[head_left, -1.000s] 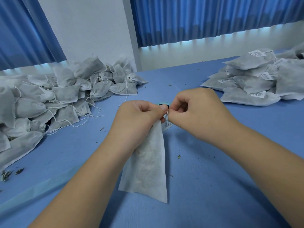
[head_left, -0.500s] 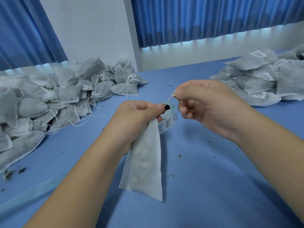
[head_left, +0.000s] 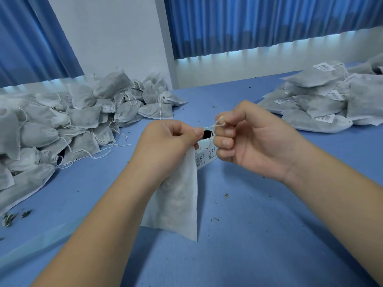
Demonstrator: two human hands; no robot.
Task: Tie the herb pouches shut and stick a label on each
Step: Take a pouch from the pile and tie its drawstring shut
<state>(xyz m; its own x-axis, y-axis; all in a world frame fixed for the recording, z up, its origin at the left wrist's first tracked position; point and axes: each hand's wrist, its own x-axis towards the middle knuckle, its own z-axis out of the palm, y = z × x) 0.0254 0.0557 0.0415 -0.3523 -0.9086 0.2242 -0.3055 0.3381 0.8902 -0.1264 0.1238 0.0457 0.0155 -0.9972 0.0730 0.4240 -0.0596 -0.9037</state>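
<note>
Progress looks partial: labelled stack [head_left: 315, 104] right of the label roll [head_left: 204, 158], bigger unlabelled heap [head_left: 62, 125] left of it. Fingers of the left hand [head_left: 165, 141] pinch the pouch [head_left: 178, 204] at its neck, and the right hand [head_left: 252, 141] pinches its string [head_left: 219, 123].

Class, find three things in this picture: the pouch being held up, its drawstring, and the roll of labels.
herb pouch [head_left: 180, 195]: head view, on the flat lower body of the bag.
drawstring [head_left: 217, 125]: head view, on the loop at its pulled end.
label roll [head_left: 205, 157]: head view, on the printed outer strip.

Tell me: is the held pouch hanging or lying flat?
Hanging: the left hand grips its neck, the pouch droops straight down, and the right hand pinches its string.
</note>
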